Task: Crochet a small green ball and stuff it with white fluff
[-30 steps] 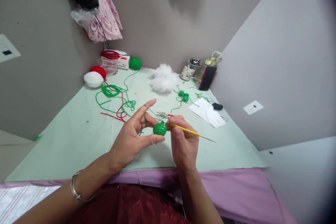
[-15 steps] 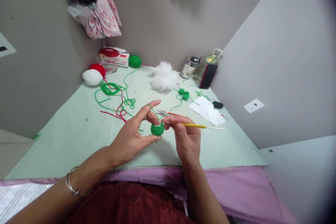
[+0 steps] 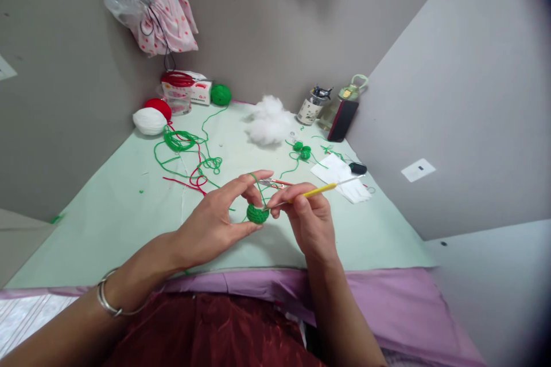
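Note:
Between the thumb and fingers of my left hand (image 3: 215, 212) sits a small round green crochet piece (image 3: 257, 214), with some white showing at its top opening. A strand of green yarn (image 3: 260, 186) runs from it up over my raised left index finger. My right hand (image 3: 312, 218) grips a crochet hook (image 3: 323, 189) with a yellow handle, pen-fashion. The hook's thin tip meets the upper right edge of the green piece; its other metal end points up to the right. Just behind my fingers lie small scissors (image 3: 275, 183) with orange-red handles, partly hidden.
White stuffing (image 3: 270, 120) lies at the back middle. Green yarn loops (image 3: 181, 140), a white yarn ball (image 3: 149, 121) and a green ball (image 3: 221, 94) are at left. Small green balls (image 3: 305, 152), white paper (image 3: 340, 178), a pen cup (image 3: 310, 110) and a phone (image 3: 343, 121) are at right.
My right hand has shifted slightly right and tilted the hook, so its back end points higher. The yarn between my left index finger and the green piece now stands straighter. The view has shifted slightly.

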A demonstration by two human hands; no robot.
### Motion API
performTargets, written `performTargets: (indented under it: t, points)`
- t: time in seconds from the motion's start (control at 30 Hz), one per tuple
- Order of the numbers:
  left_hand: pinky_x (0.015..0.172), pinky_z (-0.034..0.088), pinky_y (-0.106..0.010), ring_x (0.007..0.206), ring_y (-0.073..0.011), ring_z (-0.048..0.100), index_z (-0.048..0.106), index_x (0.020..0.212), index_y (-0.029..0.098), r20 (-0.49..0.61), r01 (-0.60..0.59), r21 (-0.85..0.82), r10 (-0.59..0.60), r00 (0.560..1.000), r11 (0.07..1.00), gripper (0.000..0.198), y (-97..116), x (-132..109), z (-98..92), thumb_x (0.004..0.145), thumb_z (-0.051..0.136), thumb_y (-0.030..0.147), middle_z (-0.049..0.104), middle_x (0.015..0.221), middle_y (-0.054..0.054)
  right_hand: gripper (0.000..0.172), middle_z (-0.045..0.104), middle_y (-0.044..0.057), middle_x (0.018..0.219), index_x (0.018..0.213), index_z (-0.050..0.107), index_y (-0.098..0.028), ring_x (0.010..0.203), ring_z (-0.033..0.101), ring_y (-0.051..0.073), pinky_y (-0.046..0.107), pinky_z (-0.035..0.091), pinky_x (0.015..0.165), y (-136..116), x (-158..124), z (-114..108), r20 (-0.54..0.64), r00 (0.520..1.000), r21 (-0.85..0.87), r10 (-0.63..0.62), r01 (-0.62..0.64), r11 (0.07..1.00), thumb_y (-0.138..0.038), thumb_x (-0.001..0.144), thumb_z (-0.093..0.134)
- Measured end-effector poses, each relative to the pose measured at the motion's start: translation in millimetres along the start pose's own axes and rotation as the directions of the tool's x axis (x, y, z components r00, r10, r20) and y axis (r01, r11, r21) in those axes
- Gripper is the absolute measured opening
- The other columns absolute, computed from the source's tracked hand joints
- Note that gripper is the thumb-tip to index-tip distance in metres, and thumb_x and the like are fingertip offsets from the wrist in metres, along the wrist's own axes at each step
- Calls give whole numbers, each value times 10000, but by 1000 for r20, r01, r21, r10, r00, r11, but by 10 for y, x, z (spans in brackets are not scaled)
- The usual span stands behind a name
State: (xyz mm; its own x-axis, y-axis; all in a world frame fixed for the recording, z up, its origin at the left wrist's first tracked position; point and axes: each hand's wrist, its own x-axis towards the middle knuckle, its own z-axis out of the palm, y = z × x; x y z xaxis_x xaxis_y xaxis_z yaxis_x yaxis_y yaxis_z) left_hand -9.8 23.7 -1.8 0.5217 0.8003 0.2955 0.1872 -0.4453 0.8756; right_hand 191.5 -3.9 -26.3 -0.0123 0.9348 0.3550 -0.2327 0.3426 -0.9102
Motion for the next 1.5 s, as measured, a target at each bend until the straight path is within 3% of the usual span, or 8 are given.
performTargets:
  t: [0.5,0.7,0.83,0.97,1.07,1.23,1.37,1.5]
  points:
    - [1006,568,-396,1244,-248,684,579,957,248,83,-165,171,153,985,971,189,-39,11,-45,869,623,87,738,1312,-64,218,802,40,895,959,781,-230,809,743,179,358,634,767,-201,4,-51,185,979,-378,-89,154,913,-343,1036,612]
    - [984,561,-368,1143,-228,709,654,1145,255,145,-192,179,167,975,965,312,-29,25,-95,883,625,88,759,1120,-29,185,808,38,962,1079,769,-264,925,765,198,397,632,864,-157,-37,-80,317,931,-449,-182,316,836,-226,1042,592]
    - [983,565,-339,957,-187,724,596,1413,232,-21,-76,145,80,997,987,543,-22,18,-56,885,704,170,742,974,8,310,805,52,1106,1202,757,-342,972,763,206,386,640,831,-29,-143,-35,296,856,-619,-425,511,597,-147,1008,613]
    - [989,557,-328,1001,-195,724,600,1439,211,-180,-34,100,52,982,994,551,-49,-53,43,903,726,224,742,1005,-17,415,785,43,968,1281,735,-377,847,725,190,331,608,716,75,-258,52,362,779,-777,-512,555,295,-115,971,646]
    - [1014,545,-340,1061,-211,731,611,1426,237,-214,-8,32,15,977,999,528,-55,-124,94,913,738,241,763,1049,-22,397,756,45,929,1295,714,-340,794,684,178,315,578,674,87,-292,136,249,787,-731,-565,535,423,-110,991,607]
    - [1082,513,-330,1143,-197,715,648,1354,276,-266,-74,33,80,961,997,478,-46,-172,143,904,764,167,774,1138,-14,197,728,51,903,1055,724,-247,875,676,206,374,577,772,-44,-273,241,74,891,-526,-448,417,742,-247,1053,527]
    - [1059,513,-297,1087,-166,704,630,1384,287,-334,-154,135,191,923,979,530,-100,-165,192,899,776,132,754,1090,6,231,721,53,920,1079,701,-224,896,665,190,358,573,782,-77,-282,288,80,882,-590,-464,417,692,-116,1030,502]
    - [1050,507,-291,1072,-164,688,624,1399,296,-372,-184,173,237,897,968,554,-185,-168,225,897,777,121,739,1126,0,319,725,94,1007,1265,669,-203,913,676,200,359,597,763,8,-317,315,182,810,-724,-557,494,482,-74,998,553]
